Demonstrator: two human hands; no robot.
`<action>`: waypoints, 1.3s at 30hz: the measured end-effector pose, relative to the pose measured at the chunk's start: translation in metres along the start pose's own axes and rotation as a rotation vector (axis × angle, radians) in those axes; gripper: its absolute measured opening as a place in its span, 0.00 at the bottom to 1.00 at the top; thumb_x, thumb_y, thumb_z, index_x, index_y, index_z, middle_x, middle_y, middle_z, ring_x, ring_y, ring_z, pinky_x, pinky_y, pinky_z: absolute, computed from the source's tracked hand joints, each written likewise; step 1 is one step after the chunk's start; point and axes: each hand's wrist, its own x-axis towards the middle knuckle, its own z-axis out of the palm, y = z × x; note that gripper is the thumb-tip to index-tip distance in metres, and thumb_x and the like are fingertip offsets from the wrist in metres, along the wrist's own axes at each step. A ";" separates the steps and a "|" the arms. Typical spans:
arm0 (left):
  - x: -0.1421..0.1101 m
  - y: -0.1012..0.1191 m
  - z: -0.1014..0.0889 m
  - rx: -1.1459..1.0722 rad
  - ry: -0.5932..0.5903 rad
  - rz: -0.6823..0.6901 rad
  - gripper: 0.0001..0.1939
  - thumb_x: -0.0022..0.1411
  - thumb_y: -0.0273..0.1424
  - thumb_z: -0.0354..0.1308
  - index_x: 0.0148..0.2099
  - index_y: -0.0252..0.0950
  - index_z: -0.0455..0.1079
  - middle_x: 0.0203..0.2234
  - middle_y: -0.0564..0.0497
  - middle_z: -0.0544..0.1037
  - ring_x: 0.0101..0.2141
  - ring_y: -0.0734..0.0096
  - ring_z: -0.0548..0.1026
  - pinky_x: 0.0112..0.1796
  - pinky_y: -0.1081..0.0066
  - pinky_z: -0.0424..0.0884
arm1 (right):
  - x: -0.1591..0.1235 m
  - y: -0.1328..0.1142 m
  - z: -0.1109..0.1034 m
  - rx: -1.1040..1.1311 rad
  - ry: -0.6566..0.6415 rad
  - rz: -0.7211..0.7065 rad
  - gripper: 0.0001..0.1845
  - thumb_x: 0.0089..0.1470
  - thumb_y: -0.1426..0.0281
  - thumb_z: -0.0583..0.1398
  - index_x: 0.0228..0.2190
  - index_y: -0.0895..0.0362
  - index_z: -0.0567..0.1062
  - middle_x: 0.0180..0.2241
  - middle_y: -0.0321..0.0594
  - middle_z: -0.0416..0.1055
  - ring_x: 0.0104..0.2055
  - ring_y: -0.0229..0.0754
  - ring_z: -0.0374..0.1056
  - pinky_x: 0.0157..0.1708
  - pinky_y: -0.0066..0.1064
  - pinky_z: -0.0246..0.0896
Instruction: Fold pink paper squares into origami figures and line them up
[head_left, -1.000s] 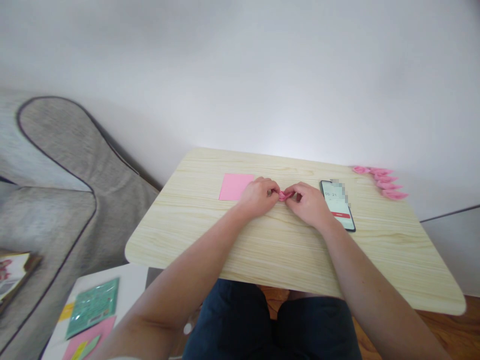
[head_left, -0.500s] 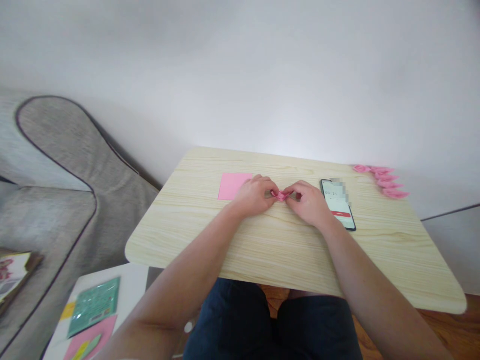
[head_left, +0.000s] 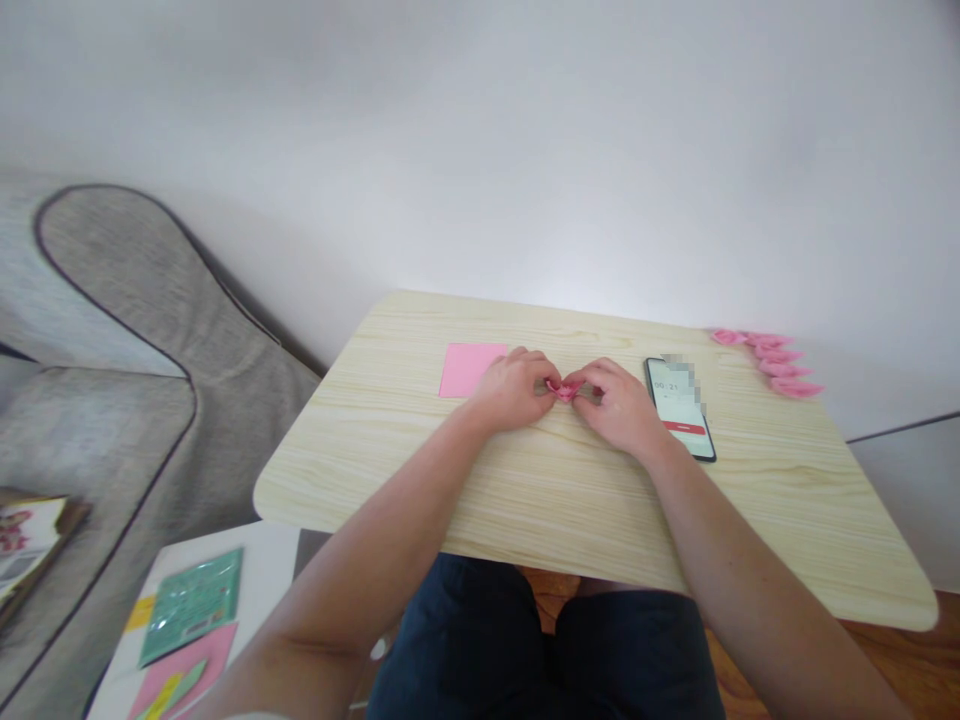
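Between both hands, just above the table, is a small piece of folded pink paper point(head_left: 565, 392). My left hand point(head_left: 519, 390) pinches its left end between thumb and fingers. The right end is pinched by my right hand point(head_left: 616, 402) in the same way. Its finer folds are too small to make out. Beside my left hand lies a flat square of pink paper point(head_left: 469, 370), its right edge partly covered by that hand. A phone point(head_left: 679, 400) with a lit timer screen lies to the right of my right hand.
Several folded pink paper pieces point(head_left: 780, 368) lie in a row at the table's back right, near the wall. Lower left, a white surface point(head_left: 259, 560) carries a green packet point(head_left: 193, 603) and pink sheets point(head_left: 191, 665). A grey sofa point(head_left: 142, 300) stands left of the wooden table point(head_left: 360, 430).
Both hands keep their pinch on the folded pink paper, whose shape between the fingers differs slightly. The whole view has shifted a little; other things lie as before.
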 end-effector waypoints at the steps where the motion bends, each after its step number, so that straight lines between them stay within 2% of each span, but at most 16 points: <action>1: 0.000 0.000 0.000 0.001 -0.001 -0.003 0.07 0.63 0.33 0.60 0.42 0.43 0.79 0.41 0.51 0.81 0.46 0.59 0.75 0.49 0.60 0.72 | 0.000 -0.001 0.000 0.010 -0.001 0.003 0.12 0.57 0.73 0.63 0.41 0.48 0.82 0.43 0.38 0.77 0.43 0.44 0.72 0.43 0.36 0.66; 11: 0.000 0.001 0.000 -0.017 0.001 -0.022 0.08 0.61 0.29 0.60 0.40 0.42 0.80 0.41 0.49 0.82 0.45 0.59 0.75 0.49 0.60 0.72 | 0.001 -0.004 0.004 -0.042 -0.027 -0.016 0.09 0.56 0.70 0.64 0.38 0.51 0.83 0.41 0.40 0.77 0.45 0.47 0.72 0.47 0.38 0.66; 19: 0.001 0.000 0.000 -0.051 0.010 -0.019 0.07 0.61 0.29 0.60 0.39 0.41 0.80 0.39 0.50 0.83 0.45 0.60 0.76 0.49 0.61 0.73 | 0.001 -0.003 0.003 0.025 -0.019 0.074 0.08 0.60 0.63 0.64 0.34 0.51 0.83 0.39 0.39 0.78 0.41 0.45 0.72 0.41 0.36 0.65; 27: 0.001 0.000 0.000 -0.065 0.015 -0.015 0.06 0.60 0.30 0.61 0.38 0.40 0.80 0.36 0.49 0.82 0.42 0.60 0.76 0.46 0.62 0.73 | 0.002 -0.001 0.005 0.001 0.003 0.028 0.10 0.64 0.63 0.60 0.34 0.52 0.81 0.36 0.40 0.77 0.39 0.44 0.72 0.38 0.35 0.62; 33: 0.001 0.001 -0.001 -0.069 0.009 -0.018 0.07 0.60 0.29 0.61 0.39 0.41 0.80 0.36 0.49 0.82 0.43 0.60 0.76 0.46 0.62 0.73 | 0.002 -0.003 0.005 0.018 0.006 0.024 0.07 0.61 0.65 0.63 0.40 0.51 0.81 0.38 0.39 0.78 0.38 0.44 0.72 0.38 0.35 0.63; 39: 0.001 0.002 -0.001 -0.075 0.011 -0.029 0.07 0.59 0.29 0.61 0.38 0.41 0.80 0.36 0.49 0.82 0.43 0.60 0.76 0.47 0.62 0.73 | 0.002 -0.003 0.008 -0.008 -0.007 0.022 0.07 0.61 0.66 0.63 0.37 0.51 0.82 0.38 0.39 0.77 0.40 0.44 0.72 0.39 0.35 0.64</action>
